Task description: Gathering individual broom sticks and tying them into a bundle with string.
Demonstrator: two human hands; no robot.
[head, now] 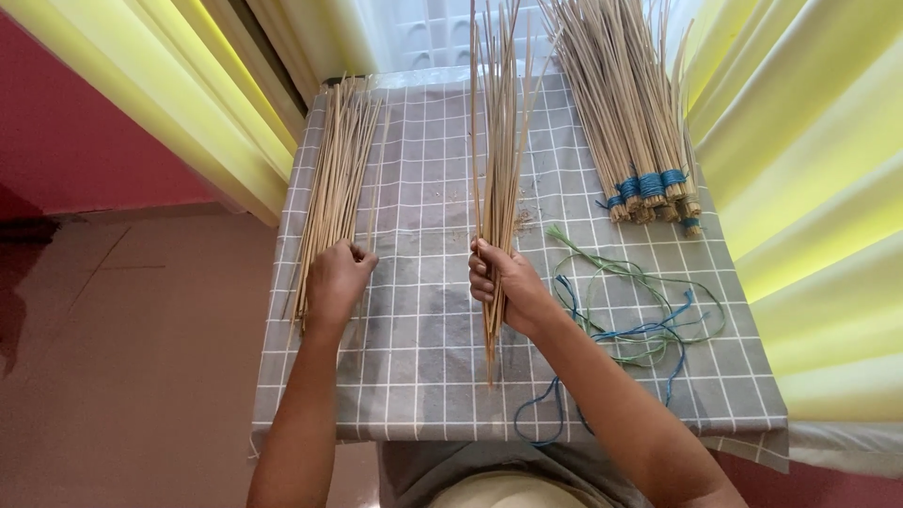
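Nearest, blue and green strings (640, 315) lie loose on the table (414, 376), at 3 o'clock of the right hand (503, 282). That hand is closed round an upright bunch of sticks (499, 160). At 9 o'clock, the left hand (337, 277) pinches sticks from a flat pile (339, 169). Farthest, at 1 o'clock, lie tied bundles (640, 122).

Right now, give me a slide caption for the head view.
Right hand grips a stick bundle; left hand picks from loose sticks on checked cloth.
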